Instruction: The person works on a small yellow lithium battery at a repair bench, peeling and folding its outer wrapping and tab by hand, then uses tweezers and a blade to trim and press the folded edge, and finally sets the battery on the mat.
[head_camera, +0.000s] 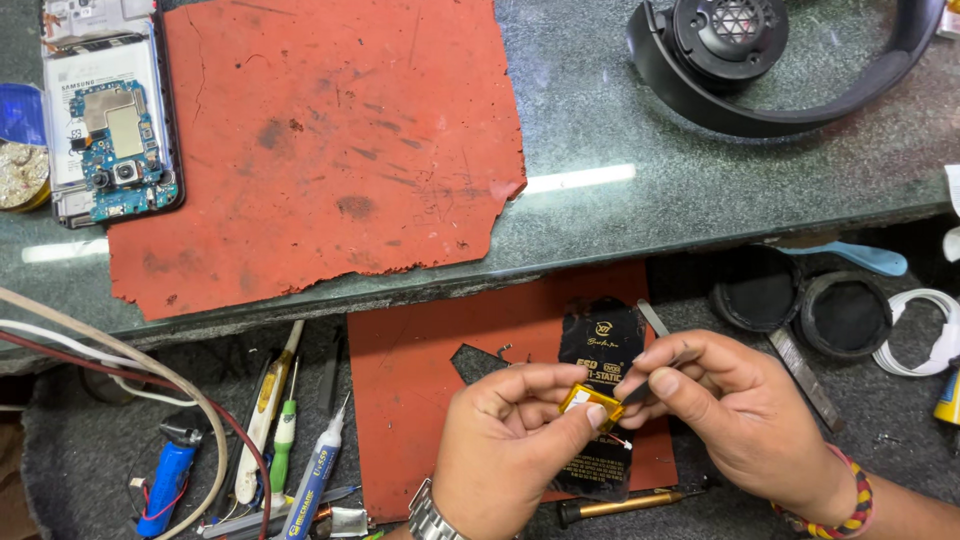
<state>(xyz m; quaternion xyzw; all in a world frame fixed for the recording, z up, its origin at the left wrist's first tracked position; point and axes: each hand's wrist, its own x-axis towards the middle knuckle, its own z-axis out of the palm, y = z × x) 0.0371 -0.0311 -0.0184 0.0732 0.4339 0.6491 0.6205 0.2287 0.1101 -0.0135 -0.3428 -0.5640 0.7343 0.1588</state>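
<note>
Yellow tape wraps the small flat battery (590, 403) pinched between thumb and forefinger of the left hand (510, 440), whose fingers are curled close around it; a metal watch band shows at that wrist; the right hand (725, 420) comes in from the other side with its fingers drawn together on thin tweezers (655, 372), the tips meeting the battery's upper edge; a beaded bracelet of red, yellow and black circles the right wrist. The battery is a little rectangular pack, glossy and amber, with fine red and white wires at its lower corner; it is held in the air just above a black plastic sleeve (605, 400) that lies on a small red mat (420, 420) on the lower shelf. Above, on the dark stone counter (640, 120), a larger worn red mat (320, 140) is spread; an opened phone (110, 110) with its blue circuit board showing sits at the far left edge; black headphones (780, 60) rest at the top right. Screwdrivers and a blue-labelled tube (315, 470) lie left of the hands; two round black ear pads (800, 300) sit to the right.
</note>
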